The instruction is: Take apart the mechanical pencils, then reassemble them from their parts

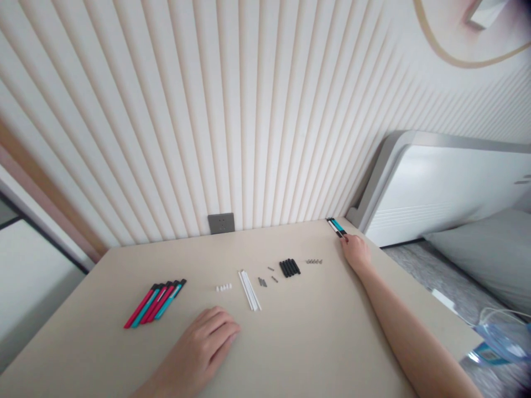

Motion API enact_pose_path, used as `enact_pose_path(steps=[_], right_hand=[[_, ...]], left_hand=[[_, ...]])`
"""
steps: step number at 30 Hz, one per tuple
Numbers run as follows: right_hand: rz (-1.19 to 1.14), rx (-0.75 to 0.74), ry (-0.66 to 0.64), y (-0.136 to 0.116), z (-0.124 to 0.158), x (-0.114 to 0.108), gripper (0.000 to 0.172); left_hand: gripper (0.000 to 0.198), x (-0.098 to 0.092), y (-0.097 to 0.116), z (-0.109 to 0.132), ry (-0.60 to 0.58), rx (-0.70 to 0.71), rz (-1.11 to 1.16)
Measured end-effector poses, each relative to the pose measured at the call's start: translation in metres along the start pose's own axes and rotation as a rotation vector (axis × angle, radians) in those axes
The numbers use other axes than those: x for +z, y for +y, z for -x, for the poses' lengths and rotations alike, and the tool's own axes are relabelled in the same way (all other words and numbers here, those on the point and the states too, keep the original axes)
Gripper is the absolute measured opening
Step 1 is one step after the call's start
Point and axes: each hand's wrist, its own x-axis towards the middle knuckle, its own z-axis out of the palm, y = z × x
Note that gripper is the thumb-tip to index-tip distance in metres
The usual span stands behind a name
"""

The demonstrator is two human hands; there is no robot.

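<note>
At the table's far right corner, my right hand (357,252) has its fingers closed on the near end of a pen. It lies with the slim teal, white and black pens (338,227) there; the fingertips partly hide the ends. My left hand (202,344) rests palm down near the front, fingers loosely bent and holding nothing. Beyond it lie a row of small white plugs (224,287) and several thin white refills (250,290). To its left is a slanted row of red and teal pen barrels (155,304) with black ends.
Small springs (263,282), black grip sleeves (289,267) and a row of tiny metal tips (314,261) lie mid-table (298,342). A fluted wall with a socket (221,223) borders the back. Right of the table are a bed headboard (440,188) and a clear plastic bottle (498,342).
</note>
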Motion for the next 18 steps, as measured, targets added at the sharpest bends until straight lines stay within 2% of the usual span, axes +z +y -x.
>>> enact_pose_path(steps=[18], right_hand=[[-0.026, 0.073, -0.02, 0.0093, 0.0008, -0.0031, 0.032]], left_hand=[[0.018, -0.0006, 0.0016, 0.0016, 0.007, 0.009, -0.011]])
